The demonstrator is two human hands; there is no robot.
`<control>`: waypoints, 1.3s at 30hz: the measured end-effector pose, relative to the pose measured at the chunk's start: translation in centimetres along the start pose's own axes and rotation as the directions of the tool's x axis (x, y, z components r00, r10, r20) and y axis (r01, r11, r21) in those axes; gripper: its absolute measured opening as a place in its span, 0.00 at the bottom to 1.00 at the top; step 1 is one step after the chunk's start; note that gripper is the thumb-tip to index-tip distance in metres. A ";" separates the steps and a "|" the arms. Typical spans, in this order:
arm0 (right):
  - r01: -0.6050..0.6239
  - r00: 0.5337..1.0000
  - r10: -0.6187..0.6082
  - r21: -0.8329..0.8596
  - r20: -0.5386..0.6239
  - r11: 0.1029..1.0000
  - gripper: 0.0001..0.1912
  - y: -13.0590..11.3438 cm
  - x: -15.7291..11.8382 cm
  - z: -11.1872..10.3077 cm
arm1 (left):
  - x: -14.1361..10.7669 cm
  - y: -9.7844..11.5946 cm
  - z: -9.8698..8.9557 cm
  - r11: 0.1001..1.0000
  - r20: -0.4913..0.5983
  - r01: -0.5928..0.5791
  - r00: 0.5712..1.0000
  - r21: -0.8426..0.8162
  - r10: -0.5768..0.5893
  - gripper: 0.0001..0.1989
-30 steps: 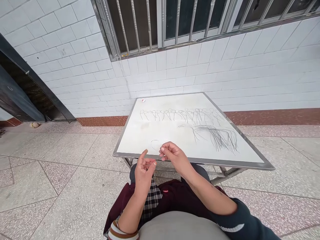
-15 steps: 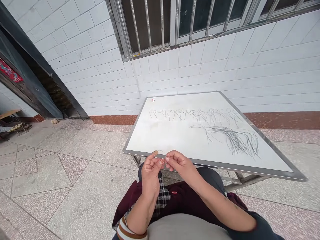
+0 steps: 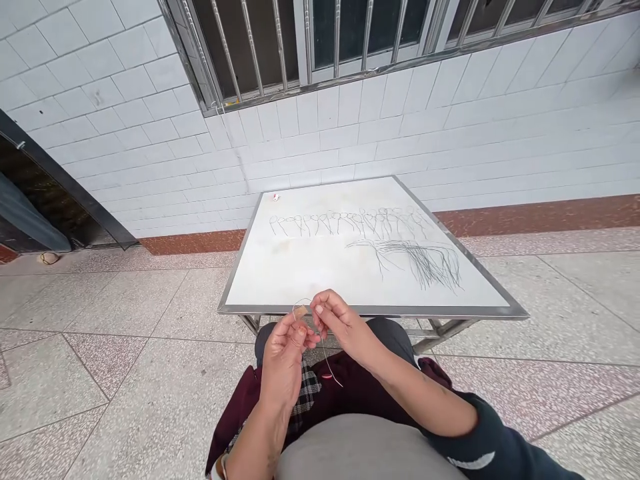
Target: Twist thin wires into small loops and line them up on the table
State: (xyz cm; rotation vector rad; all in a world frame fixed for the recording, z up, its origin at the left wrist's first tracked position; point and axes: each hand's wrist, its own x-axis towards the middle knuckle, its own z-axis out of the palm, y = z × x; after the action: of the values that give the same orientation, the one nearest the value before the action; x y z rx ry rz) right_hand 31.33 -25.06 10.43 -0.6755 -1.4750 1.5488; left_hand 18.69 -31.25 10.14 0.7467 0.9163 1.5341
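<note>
One thin strand (image 3: 328, 364), pale along its hanging end, bent into an open loop between the two hands at the near edge of the table (image 3: 300, 273); its free end hung below the fingers, over maroon cloth (image 3: 240, 407). One right hand (image 3: 345, 327), thumb and forefinger brought together and clamped on the strand, other fingers curled in. One left hand (image 3: 283, 353), forefinger raised beside the loop and wearing a tan wrap (image 3: 300, 312), thumb near the other bent fingers; whether these pinched the strand could not be told. One table, white top, grey metal border, set near a white tiled wall (image 3: 150, 167). On it: one row of dark looped strands (image 3: 340, 215), running left to right across the far half; one loose spread of dark strands (image 3: 425, 257), nearer and to the right, overlapping; one small red-and-white item (image 3: 277, 197) at the far left corner, too small to identify. Above the table, one barred window (image 3: 367, 33). Below, one speckled stone floor (image 3: 150, 400).
</note>
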 end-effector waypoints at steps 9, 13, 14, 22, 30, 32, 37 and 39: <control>0.018 0.999 -0.020 -0.080 -0.029 0.997 0.13 -0.3 -0.1 -1.3 | -1.0 1.4 0.5 0.985 0.122 0.138 0.985 -0.100 -0.126 0.18; -0.015 1.000 0.016 -0.093 0.014 0.996 0.14 -0.4 -0.4 -1.9 | -1.5 2.0 0.5 0.980 0.168 0.180 0.972 -0.084 -0.164 0.22; -0.021 0.999 0.024 -0.097 0.030 0.995 0.13 -0.5 -0.5 -2.0 | -1.7 2.1 0.6 0.978 0.191 0.199 0.965 -0.068 -0.183 0.23; 0.117 0.979 -0.070 -0.247 0.191 0.962 0.10 -1.7 -1.5 -4.1 | -2.7 2.2 0.4 0.936 0.327 0.346 0.892 -0.056 -0.311 0.24; 0.313 0.920 -0.178 -0.378 0.350 0.872 0.11 -2.2 -2.6 -5.8 | -3.8 3.0 0.1 0.866 0.338 0.489 0.837 -0.105 -0.431 0.27; 0.302 0.920 -0.154 -0.400 0.361 0.866 0.12 -2.1 -2.8 -5.8 | -4.0 3.3 -0.1 0.854 0.322 0.512 0.827 -0.095 -0.460 0.27; 0.243 0.947 -0.105 -0.462 0.305 0.853 0.12 -1.7 -2.9 -5.6 | -3.9 3.7 -1.0 0.858 0.292 0.512 0.816 0.034 -0.498 0.25; 0.224 0.958 -0.101 -0.478 0.269 0.849 0.12 -1.7 -3.0 -5.3 | -3.7 3.9 -1.1 0.865 0.298 0.495 0.815 0.087 -0.497 0.24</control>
State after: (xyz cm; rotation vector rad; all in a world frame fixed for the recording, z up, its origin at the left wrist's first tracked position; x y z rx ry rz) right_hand 37.60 -25.12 10.75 -0.6515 -2.0999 1.1370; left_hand 16.44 -35.29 13.05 0.6621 0.7951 0.9181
